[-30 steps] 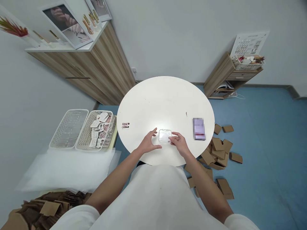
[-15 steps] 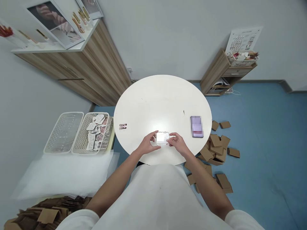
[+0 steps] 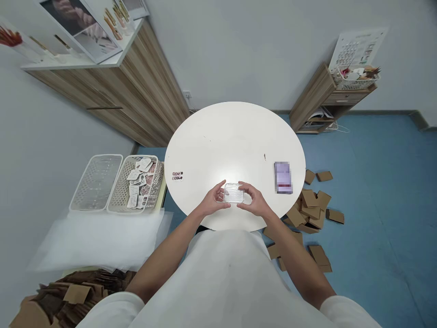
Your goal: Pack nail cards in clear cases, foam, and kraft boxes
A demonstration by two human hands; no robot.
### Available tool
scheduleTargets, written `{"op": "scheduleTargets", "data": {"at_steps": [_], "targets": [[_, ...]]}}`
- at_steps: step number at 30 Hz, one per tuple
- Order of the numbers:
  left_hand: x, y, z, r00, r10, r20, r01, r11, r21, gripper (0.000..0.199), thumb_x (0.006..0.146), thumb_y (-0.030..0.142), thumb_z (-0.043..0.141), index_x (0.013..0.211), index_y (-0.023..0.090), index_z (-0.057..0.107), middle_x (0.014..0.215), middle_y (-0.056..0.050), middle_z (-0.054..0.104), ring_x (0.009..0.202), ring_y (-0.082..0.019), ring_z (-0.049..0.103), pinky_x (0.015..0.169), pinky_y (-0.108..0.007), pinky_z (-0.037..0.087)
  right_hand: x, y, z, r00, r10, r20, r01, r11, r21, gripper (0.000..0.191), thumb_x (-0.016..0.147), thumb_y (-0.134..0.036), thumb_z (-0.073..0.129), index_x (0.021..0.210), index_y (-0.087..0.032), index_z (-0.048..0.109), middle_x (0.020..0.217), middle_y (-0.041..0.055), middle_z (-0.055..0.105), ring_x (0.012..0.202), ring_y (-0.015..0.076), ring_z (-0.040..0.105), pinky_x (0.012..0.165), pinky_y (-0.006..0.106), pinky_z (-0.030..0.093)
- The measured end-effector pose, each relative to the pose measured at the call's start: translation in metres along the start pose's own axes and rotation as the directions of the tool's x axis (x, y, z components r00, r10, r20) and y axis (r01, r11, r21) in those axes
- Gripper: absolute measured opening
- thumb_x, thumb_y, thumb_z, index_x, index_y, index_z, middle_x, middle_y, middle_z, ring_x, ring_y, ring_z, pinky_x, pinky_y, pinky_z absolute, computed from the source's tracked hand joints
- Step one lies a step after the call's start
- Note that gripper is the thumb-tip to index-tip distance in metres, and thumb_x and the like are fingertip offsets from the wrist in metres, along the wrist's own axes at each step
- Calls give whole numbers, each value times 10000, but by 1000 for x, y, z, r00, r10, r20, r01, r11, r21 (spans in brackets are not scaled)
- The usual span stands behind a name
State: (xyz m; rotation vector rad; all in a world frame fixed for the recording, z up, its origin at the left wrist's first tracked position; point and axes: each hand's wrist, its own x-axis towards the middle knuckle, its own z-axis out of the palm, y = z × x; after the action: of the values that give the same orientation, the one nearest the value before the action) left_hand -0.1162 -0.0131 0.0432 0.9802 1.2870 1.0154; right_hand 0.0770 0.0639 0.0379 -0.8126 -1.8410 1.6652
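Note:
A small clear box (image 3: pixel 234 193) is held between my two hands over the near part of the white oval table (image 3: pixel 235 123). My left hand (image 3: pixel 214 200) grips its left side, with the thumb along the near edge. At the right side, my right hand (image 3: pixel 254 200) holds it with fingers on the far corner and thumb at the near edge. What is inside the box is too small to make out. On the table's left lies a small card of dark, round-looking pieces (image 3: pixel 177 176). A purple, pixelated rectangular item (image 3: pixel 283 177) lies on the right.
White baskets, one holding packets (image 3: pixel 138 182), stand left of the table above translucent sheets (image 3: pixel 109 237). Brown cardboard boxes (image 3: pixel 310 207) litter the blue floor at right. A wood cabinet (image 3: pixel 150 77) and a small shelf unit (image 3: pixel 314 98) stand behind.
My right thumb has moved to the box's near edge and its fingers to the far right corner. The box's bright glare has faded. The whole view has shifted slightly.

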Motion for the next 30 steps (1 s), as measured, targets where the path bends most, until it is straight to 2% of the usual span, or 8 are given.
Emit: {"op": "scheduleTargets", "data": {"at_steps": [6, 12, 17, 21, 25, 27, 30], "targets": [[0, -2, 3, 1000, -10, 20, 11, 998, -66, 764, 529, 243, 767, 1219, 227, 440, 808, 0, 511, 741, -109, 501, 722, -297, 424, -1, 8, 2, 997, -71, -40, 72, 997, 16, 513, 568, -236, 709, 1043, -230, 514, 1182, 95, 486, 1174, 231, 405, 942, 389, 367], [1, -1, 7, 1000, 0, -10, -1, 992, -127, 722, 546, 237, 756, 1197, 215, 446, 825, -6, 516, 737, -104, 510, 683, -269, 435, 4, 12, 4, 996, -71, -62, 79, 987, 143, 478, 561, -285, 724, 990, -220, 522, 1121, 98, 502, 1139, 237, 436, 925, 388, 382], [-1, 0, 12, 1000, -18, -19, 17, 999, -44, 744, 537, 238, 761, 1205, 208, 436, 948, -52, 545, 780, -133, 536, 705, -294, 451, 9, 18, 2, 995, 2, -95, 24, 965, 262, 474, 557, -403, 719, 947, -222, 521, 1056, 87, 534, 1019, 230, 517, 857, 392, 419], [-2, -1, 14, 999, -31, -12, 30, 995, -99, 764, 592, 240, 729, 1267, 226, 370, 1022, -72, 548, 869, -154, 549, 757, -309, 444, 12, 16, -5, 998, 65, -17, -58, 960, 272, 455, 565, -380, 723, 940, -223, 520, 1083, 83, 523, 935, 207, 553, 806, 373, 442], [-6, -7, 9, 990, -140, -20, 135, 975, -174, 763, 666, 269, 673, 1316, 254, 274, 920, -37, 591, 798, -123, 581, 759, -310, 443, 9, 12, -9, 995, 94, 24, -97, 966, 238, 451, 578, -343, 720, 960, -225, 512, 1109, 77, 507, 943, 197, 552, 824, 359, 430], [-8, -12, 7, 980, -195, -32, 187, 969, -161, 697, 664, 275, 674, 1275, 223, 343, 828, -24, 612, 756, -128, 598, 759, -323, 445, 8, 11, -9, 991, 119, 58, -128, 974, 189, 455, 584, -354, 711, 972, -222, 512, 1093, 75, 520, 928, 194, 555, 801, 342, 438], [-10, -20, 6, 972, -224, -66, 216, 971, -105, 598, 632, 276, 697, 1171, 182, 453, 774, -27, 630, 736, -146, 613, 758, -337, 451, 9, 12, -5, 978, 202, 58, -209, 969, 134, 383, 667, -433, 618, 970, -219, 523, 982, 53, 558, 794, 163, 579, 691, 304, 461]]}}
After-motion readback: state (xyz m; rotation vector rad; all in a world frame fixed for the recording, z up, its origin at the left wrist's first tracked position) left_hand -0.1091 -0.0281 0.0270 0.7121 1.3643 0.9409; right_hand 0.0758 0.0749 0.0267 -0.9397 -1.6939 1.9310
